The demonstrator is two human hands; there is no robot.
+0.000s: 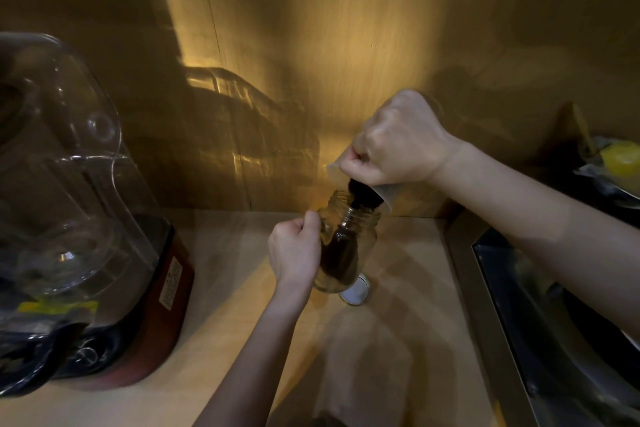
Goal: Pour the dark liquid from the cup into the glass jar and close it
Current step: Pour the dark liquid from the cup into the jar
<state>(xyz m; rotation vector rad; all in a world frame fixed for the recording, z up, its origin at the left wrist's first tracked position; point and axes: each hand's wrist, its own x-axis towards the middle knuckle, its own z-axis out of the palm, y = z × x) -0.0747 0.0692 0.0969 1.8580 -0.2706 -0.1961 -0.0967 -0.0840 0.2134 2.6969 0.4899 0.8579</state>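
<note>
A clear glass jar (349, 243) stands on the wooden counter, tilted a little, partly filled with dark liquid. My left hand (294, 250) grips its left side. My right hand (394, 142) holds a translucent plastic cup (382, 192) tipped over the jar's mouth. A stream of dark liquid (358, 198) runs from the cup's rim into the jar. The jar's round lid (356, 293) lies on the counter just behind the jar's base, partly hidden by it.
A blender with a clear sound cover and red base (86, 218) fills the left side. A steel sink (561, 315) sits along the right edge. A dish with something yellow (616, 163) rests at the far right. A wooden wall stands behind.
</note>
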